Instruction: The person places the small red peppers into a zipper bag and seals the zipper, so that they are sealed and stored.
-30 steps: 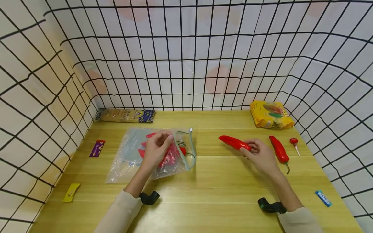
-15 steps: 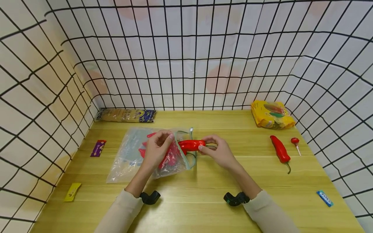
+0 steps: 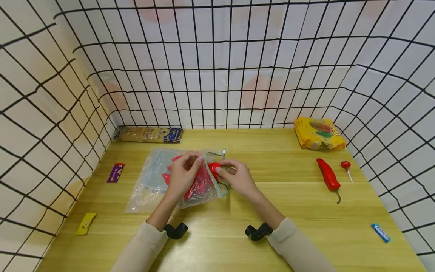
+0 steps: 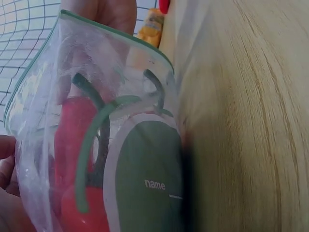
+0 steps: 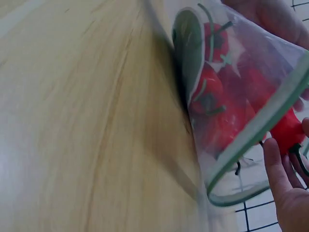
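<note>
A clear zip bag (image 3: 144, 189) with a green-edged mouth lies at centre left, several red chili peppers (image 5: 207, 89) inside it. My left hand (image 3: 185, 172) pinches the bag's upper side near the mouth, holding it raised. At the opening, my right hand (image 3: 238, 177) grips one red chili pepper (image 3: 213, 170) by its stem end, the rest of that pepper inside the bag. In the right wrist view the fingers (image 5: 275, 166) touch that pepper just at the green rim. Another red chili pepper (image 3: 328, 175) lies on the table to the right.
Beside the loose pepper is a red lollipop (image 3: 346, 165). A yellow packet (image 3: 319, 134) sits at back right, a noodle packet (image 3: 147, 134) at back left. Small purple (image 3: 116, 173), yellow (image 3: 86, 223) and blue (image 3: 380, 232) wrapped sweets lie near the sides. Black wire mesh encloses the table.
My right hand has moved left from the right side of the table, carrying the chili pepper into the bag's mouth. The left hand has kept its pinch on the bag.
</note>
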### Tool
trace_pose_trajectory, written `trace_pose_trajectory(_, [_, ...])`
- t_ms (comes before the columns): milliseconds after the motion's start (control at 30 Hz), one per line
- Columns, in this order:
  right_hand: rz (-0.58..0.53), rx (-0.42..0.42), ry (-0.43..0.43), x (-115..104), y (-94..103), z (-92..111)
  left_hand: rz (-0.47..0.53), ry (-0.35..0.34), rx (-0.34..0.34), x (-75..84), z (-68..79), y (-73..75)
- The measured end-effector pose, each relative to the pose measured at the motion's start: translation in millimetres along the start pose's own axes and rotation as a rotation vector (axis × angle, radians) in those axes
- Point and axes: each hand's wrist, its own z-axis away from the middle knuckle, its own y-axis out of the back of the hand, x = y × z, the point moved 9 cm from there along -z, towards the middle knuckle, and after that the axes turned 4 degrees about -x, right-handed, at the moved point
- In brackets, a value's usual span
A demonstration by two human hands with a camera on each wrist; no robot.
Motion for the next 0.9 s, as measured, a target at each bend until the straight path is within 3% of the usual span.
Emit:
trace_pose_trajectory(167, [0.017,-0.061,0.017,-1.2,8.2,7.9,0.001,0.014,0.013,-11.5,-2.0,-2.0])
trace_pose_trajectory(467, [0.069,-0.023,0.033,-9.9,42.8,46.3,-0.015,0.076,0.0,-24.3,0.4,-5.2])
trace_pose_trajectory(733, [0.01,-0.192,-0.097,-0.7,27.9,74.0,-0.015,0.083,-0.007,-26.4,0.7,-5.0])
trace_pose_trajectory(900, [-0.054,-0.267,-0.116,-0.6,15.5,79.5,-0.016,0.084,-0.007,-26.6,1.1,-5.9])
